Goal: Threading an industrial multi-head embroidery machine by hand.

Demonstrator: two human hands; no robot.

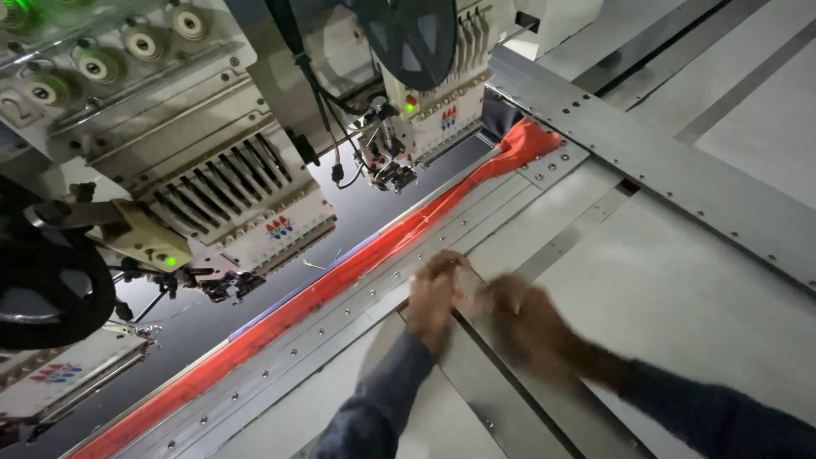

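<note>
Red-orange fabric (340,285) runs in a long strip along the edge of the metal frame rail (442,234) of a multi-head embroidery machine, from the lower left up to a bunched end near the upper right. Both hands sit just beside that strip, on the rail and the grey table (680,289) next to it. The left hand (435,293) rests with its fingertips at the rail, fingers curled close together; whether it pinches the cloth edge I cannot tell. The right hand (523,319) is blurred with motion, so I cannot tell how its fingers stand either.

Judging from this, the step in hand is working the fabric edge along the frame rail, about midway down its length. A next move would call for a firm hold on the thin cloth edge and even tension along the rail, with the row of small screws or pins there to be minded.

Close behind the strip, dark backing cloth (255,327) stretches under the embroidery heads (255,212) (425,110). Their needle bars and presser feet hang low over it, leaving little room to reach across. A black reel (406,38) hangs above the farther head.
</note>
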